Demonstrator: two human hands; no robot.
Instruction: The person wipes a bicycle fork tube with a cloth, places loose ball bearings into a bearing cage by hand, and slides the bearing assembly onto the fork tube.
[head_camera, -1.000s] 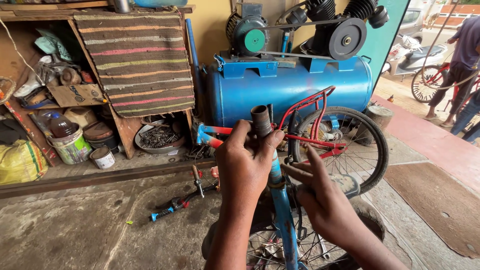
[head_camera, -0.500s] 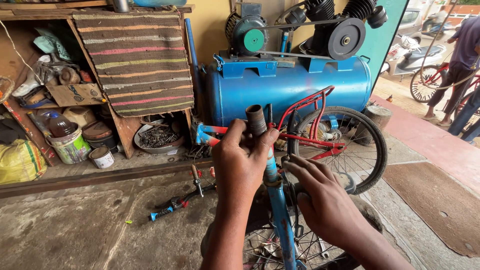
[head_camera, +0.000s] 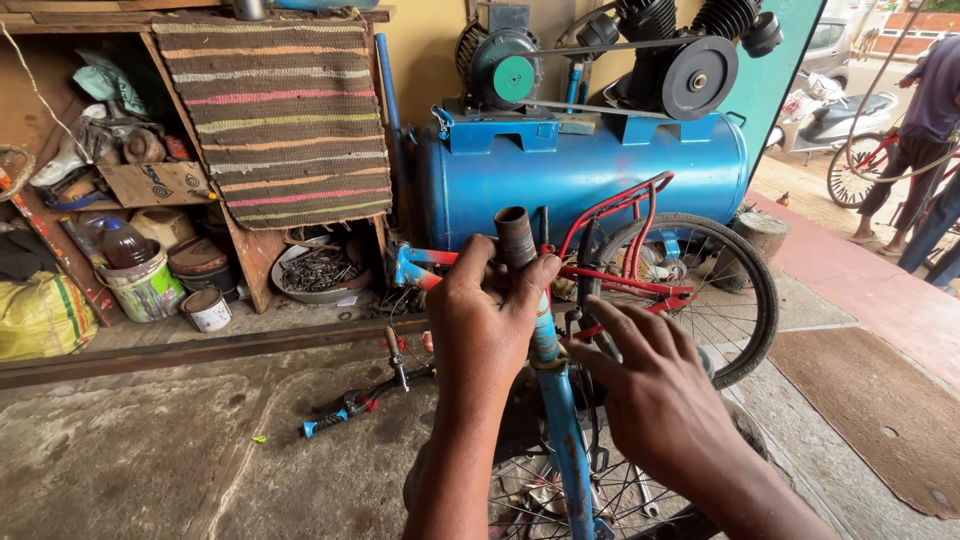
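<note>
The left hand (head_camera: 482, 325) is wrapped around the top of a blue bicycle frame tube (head_camera: 548, 350), fingers curled tight and the thumb pressed against the side of the bare metal tube end (head_camera: 516, 236) that sticks up just above the thumb tip. The right hand (head_camera: 655, 400) sits just beside the tube on its right — fingers (head_camera: 622, 330) spread and loosely extended, their tips near the frame close to where the red rear rack (head_camera: 620, 235) meets it; whether they actually touch metal cannot be told.

Beyond the fingertips of both hands the frame runs away to the rear wheel (head_camera: 715, 300), which stands just past the right hand's outstretched fingers. Below the wrists, a second spoked wheel (head_camera: 545, 500) lies under the tube. Behind the bicycle, well beyond the fingers, stands a big blue air compressor tank (head_camera: 590, 165) with a motor and belt pulley on top.

Left of the left hand's knuckles, down on the concrete floor (head_camera: 150, 460), lies a small blue-handled tool (head_camera: 340, 412) — apart from either hand. Further left a wooden shelf (head_camera: 70, 110) holds tins and clutter, with a striped mat (head_camera: 280, 110) hung over it
</note>
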